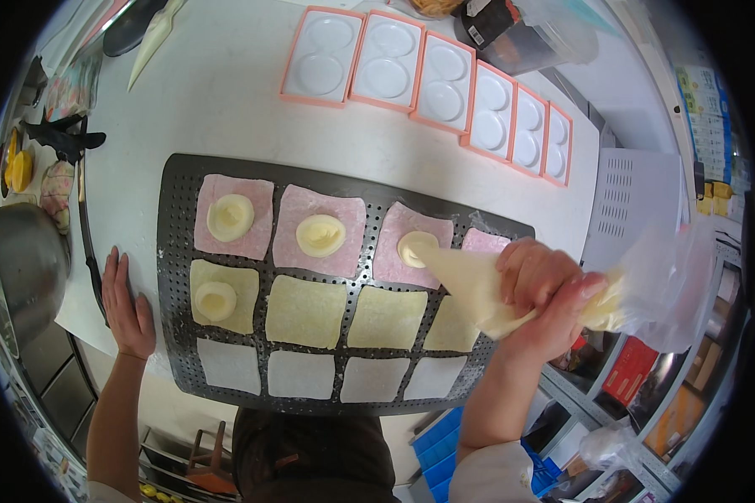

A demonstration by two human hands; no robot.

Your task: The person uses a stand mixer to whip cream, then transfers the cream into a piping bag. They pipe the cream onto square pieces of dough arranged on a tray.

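My right hand [544, 286] squeezes a clear piping bag [472, 283] of pale yellow cream, its tip at a cream ring [412, 249] on the third pink dough square [393, 220]. Two other pink squares and the leftmost yellow-green square [242, 280] each carry a piped cream ring [230, 217]. The other yellow-green squares show no cream, nor do the white squares [301, 375] in the near row. All lie on a dark perforated baking tray [182, 251]. My right hand and the bag partly hide its right side. My left hand [126, 308] rests flat on the table, left of the tray.
Pink boxes [321, 56] with white two-round inserts line the back of the white table [226, 107]. Another filled piping bag [151, 47] lies at the far left. A long knife [87, 220] and a metal bowl [25, 276] are at the left; shelving [642, 427] stands at the right.
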